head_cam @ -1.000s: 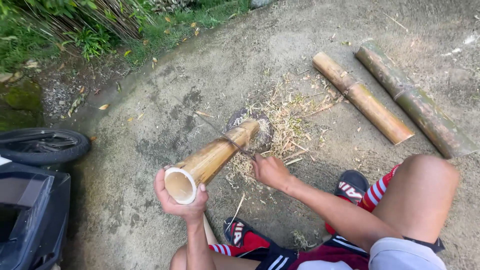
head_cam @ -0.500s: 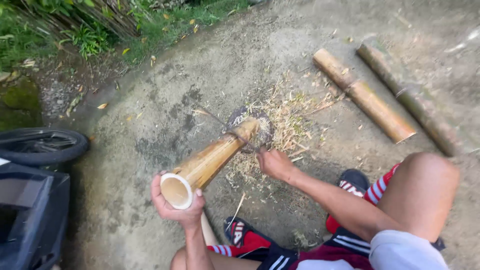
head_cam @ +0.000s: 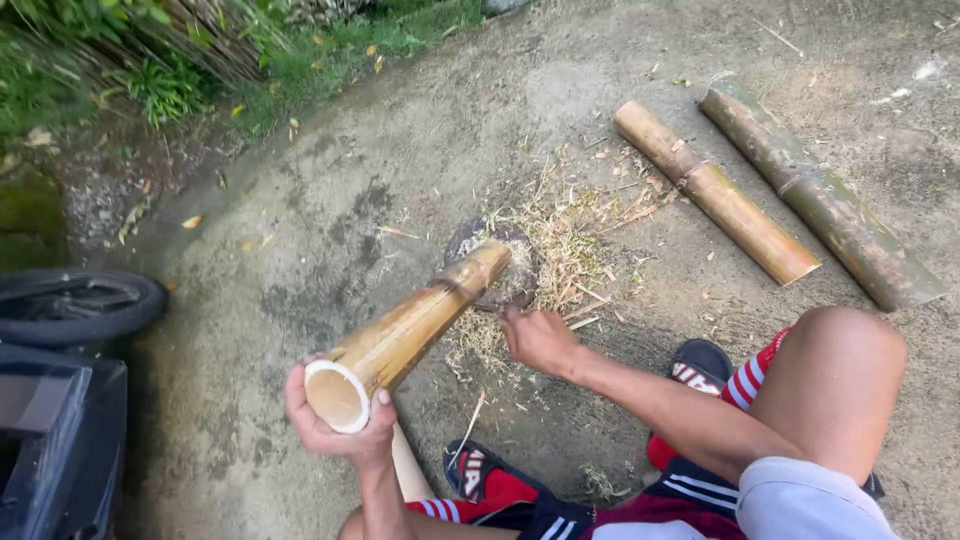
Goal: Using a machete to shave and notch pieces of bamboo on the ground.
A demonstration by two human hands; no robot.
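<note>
Outdoor scene, rough grey concrete ground (head_cam: pixel 300 260) with dark stains, curving edge against dirt and green grass (head_cam: pixel 150 80) top left. Black rubber tyre (head_cam: pixel 75 305) and a dark plastic vehicle part (head_cam: pixel 50 440) at the left edge. Dry straw-coloured shavings (head_cam: pixel 580 230) scattered mid-frame around a dark round chopping block (head_cam: pixel 515 280).

Tan-yellow hollow bamboo tube (head_cam: pixel 410 335) is tilted, far end resting on the block, near open end raised toward the camera; pale cut rim, greenish streaks, one node ring near the far end. Left hand (head_cam: pixel 335 425) cups the near end from below, fingers curled round the rim, thumb on the side. Right hand (head_cam: pixel 540 340) is low just beside the block, fingers bent inward; cannot tell whether it pinches anything.

Two more bamboo lengths lie flat at the upper right, well apart from the hands: tan one (head_cam: pixel 715 190), greener mossy one (head_cam: pixel 820 195). Person squats, red striped shorts, black sandals.
</note>
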